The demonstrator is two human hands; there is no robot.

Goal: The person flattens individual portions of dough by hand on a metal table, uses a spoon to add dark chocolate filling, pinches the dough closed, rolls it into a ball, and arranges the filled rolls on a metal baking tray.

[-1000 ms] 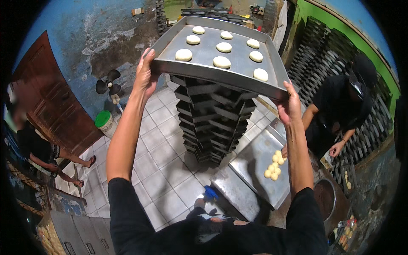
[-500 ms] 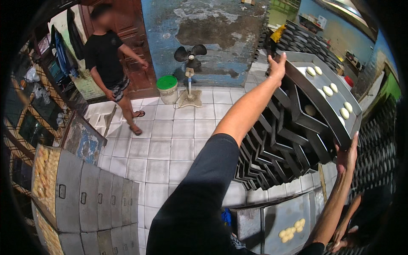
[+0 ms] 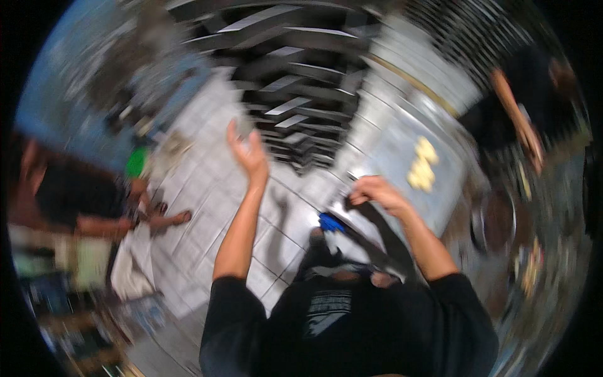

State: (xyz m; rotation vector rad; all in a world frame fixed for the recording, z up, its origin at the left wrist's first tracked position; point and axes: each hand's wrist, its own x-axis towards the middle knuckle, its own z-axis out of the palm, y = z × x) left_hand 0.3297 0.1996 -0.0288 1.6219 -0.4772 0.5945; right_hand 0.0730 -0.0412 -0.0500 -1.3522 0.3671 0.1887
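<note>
My left hand (image 3: 248, 154) is raised in front of the tall stack of dark metal trays (image 3: 295, 94), fingers apart and empty. My right hand (image 3: 377, 191) is lower, with blurred, bent fingers beside the left edge of a flat metal tray (image 3: 443, 198) on the work surface. I cannot tell whether it grips anything. Clustered pale yellow dough balls (image 3: 422, 163) lie on that flat tray, to the right of my right hand. The stack's top is outside the view.
A co-worker (image 3: 521, 94) bends at the right near more stacked trays (image 3: 455, 31); another person (image 3: 81, 195) is at the left. A green-lidded bucket (image 3: 137, 162), a round vessel (image 3: 493, 220) and a blue object (image 3: 330, 221) are in view. Motion blurs much of the room.
Both my hands have let go of the raised tray of dough pieces, which has left the view, and have come down toward me. My view has swung downward.
</note>
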